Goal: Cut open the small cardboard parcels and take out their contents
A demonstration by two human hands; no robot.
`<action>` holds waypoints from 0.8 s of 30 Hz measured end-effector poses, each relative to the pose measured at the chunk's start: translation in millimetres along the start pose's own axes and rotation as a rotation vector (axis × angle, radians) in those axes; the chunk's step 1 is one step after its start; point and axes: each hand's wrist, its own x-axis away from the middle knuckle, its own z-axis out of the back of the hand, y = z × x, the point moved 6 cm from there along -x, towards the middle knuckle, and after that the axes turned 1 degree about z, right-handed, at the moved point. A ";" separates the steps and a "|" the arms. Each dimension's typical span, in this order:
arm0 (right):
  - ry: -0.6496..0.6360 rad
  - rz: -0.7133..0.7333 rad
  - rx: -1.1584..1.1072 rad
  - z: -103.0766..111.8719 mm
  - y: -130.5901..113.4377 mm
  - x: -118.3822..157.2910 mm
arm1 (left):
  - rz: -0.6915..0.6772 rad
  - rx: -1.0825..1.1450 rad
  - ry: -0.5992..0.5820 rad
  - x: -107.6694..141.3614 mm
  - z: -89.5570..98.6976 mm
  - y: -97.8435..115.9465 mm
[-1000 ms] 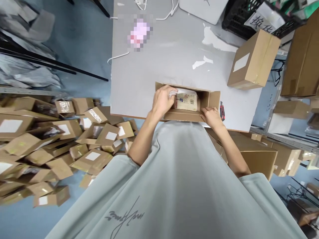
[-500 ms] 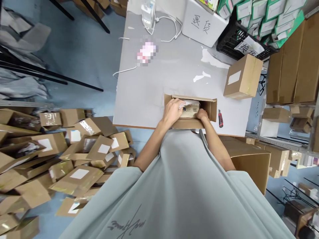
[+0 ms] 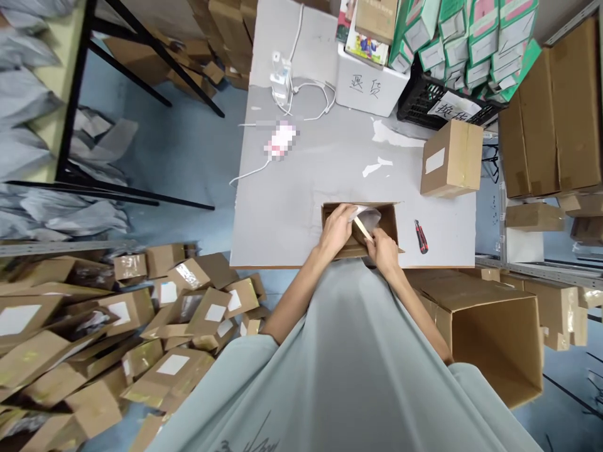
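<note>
An open cardboard box stands at the front edge of the grey table. Over its opening, my left hand pinches a clear plastic bag. A thin cream-coloured packet, seen edge-on, slants beside the bag. My right hand grips the packet's lower end with thumb and fingers. Whether the packet is still partly inside the bag I cannot tell. To the right of the box lies a red and black utility knife, touched by neither hand.
A closed carton stands at the table's right side. Behind it are a white bin and a black crate of green boxes. A white charger with cables lies at the back left. Large open carton below right; discarded boxes heap the floor left.
The packet has turned from lying face-up in the box to edge-on. My right hand has come up from the box's right inside to hold it. The camera view has shifted.
</note>
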 end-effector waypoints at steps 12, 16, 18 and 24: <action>0.577 0.051 -0.279 178.5 52.3 105.3 | 0.175 0.654 0.040 -14.9 -3.5 14.3; 0.841 0.084 -0.341 221.8 51.0 136.9 | 0.241 0.869 0.062 -10.3 16.8 40.5; 0.945 0.124 -0.405 236.0 51.0 149.0 | 0.193 0.748 0.078 -5.6 32.9 52.8; 1.139 0.219 -0.605 257.8 57.2 166.7 | 0.039 -0.103 -0.221 4.5 9.1 44.8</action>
